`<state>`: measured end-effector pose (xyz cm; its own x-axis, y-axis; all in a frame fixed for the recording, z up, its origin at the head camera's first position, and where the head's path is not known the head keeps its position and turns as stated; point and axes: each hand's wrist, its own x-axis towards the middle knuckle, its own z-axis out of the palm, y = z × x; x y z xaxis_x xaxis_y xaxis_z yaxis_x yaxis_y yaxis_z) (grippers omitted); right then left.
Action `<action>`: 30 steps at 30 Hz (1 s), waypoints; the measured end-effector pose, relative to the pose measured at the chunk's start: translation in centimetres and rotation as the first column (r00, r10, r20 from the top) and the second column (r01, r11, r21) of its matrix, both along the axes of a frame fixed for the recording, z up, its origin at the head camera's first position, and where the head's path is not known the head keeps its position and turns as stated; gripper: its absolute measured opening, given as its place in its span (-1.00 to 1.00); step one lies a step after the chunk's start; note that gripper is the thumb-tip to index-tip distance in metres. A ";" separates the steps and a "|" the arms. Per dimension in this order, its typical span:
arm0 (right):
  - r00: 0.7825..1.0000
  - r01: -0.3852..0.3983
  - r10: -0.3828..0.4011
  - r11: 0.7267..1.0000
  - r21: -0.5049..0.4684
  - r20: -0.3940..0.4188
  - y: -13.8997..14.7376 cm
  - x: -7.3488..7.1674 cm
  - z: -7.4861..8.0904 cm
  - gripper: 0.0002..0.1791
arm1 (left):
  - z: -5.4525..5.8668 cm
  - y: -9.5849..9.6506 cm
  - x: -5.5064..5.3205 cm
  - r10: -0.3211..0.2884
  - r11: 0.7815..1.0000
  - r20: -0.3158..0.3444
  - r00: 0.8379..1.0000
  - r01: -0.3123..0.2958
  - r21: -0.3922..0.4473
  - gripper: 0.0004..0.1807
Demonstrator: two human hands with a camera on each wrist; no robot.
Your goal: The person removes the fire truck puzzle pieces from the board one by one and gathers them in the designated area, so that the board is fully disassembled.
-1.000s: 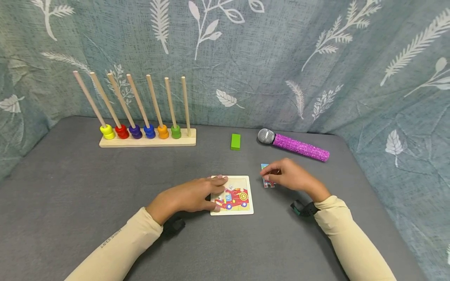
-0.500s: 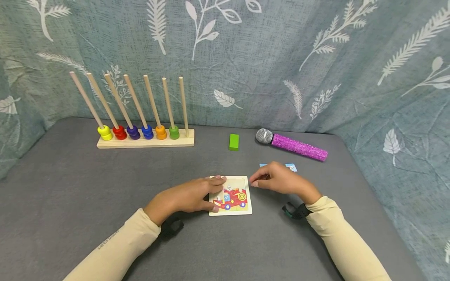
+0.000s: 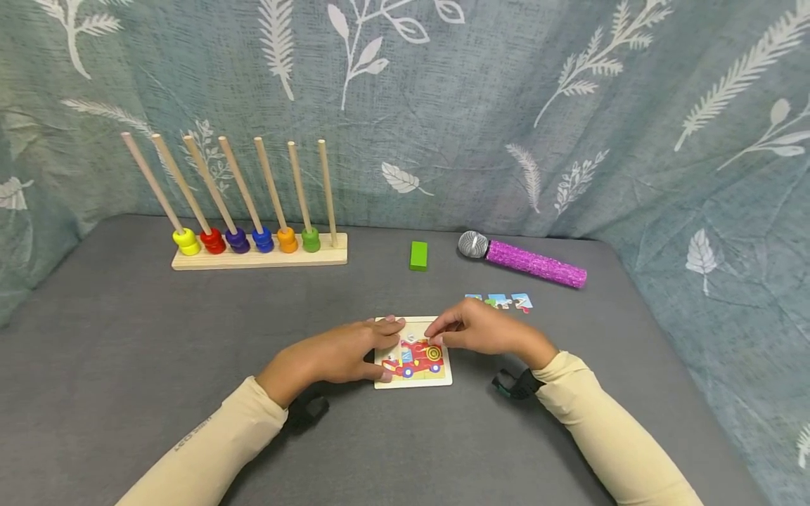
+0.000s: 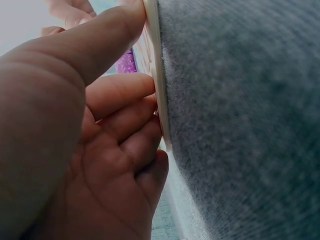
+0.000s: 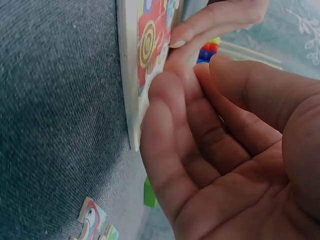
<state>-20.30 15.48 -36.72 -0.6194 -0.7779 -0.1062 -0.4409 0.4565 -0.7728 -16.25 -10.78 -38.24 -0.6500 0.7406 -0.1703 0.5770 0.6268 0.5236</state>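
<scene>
A wooden jigsaw board with a red vehicle picture lies flat on the table, bare wood showing across its upper part. My left hand presses on its left side, thumb near the bottom corner and fingers at the top; the left wrist view shows fingertips right at the board's edge. My right hand is over the board's right side, fingertips at the vehicle's top. Its fingers are loosely bent and no piece shows between them in the right wrist view. Several loose puzzle pieces lie behind the right hand.
A wooden peg stand with coloured rings stands at the back left. Behind the board lies a green block. A microphone with a glittery purple handle is at the back right. A leaf-patterned cloth hangs behind the table.
My right hand has moved left from the loose puzzle pieces to the board's right side, leaving those pieces more in view. My left hand has stayed on the board.
</scene>
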 end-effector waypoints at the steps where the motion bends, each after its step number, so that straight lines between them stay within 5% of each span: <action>1: 1.000 0.003 -0.003 1.000 -0.002 0.002 -0.1 0.0 -0.1 -0.82 | 0.0 0.0 0.0 0.002 1.000 0.001 1.000 -0.002 -0.002 -0.31; 21: 0.997 0.054 -0.056 0.998 -0.041 -0.052 -1.4 0.1 -0.9 -0.76 | -0.2 0.0 0.2 -0.016 1.000 -0.061 0.998 0.015 -0.002 -0.41; 30: 0.999 0.051 -0.051 0.998 -0.035 -0.010 -2.1 0.1 -0.8 -0.74 | -0.2 -0.1 0.2 -0.019 1.000 -0.066 0.998 0.019 0.000 -0.41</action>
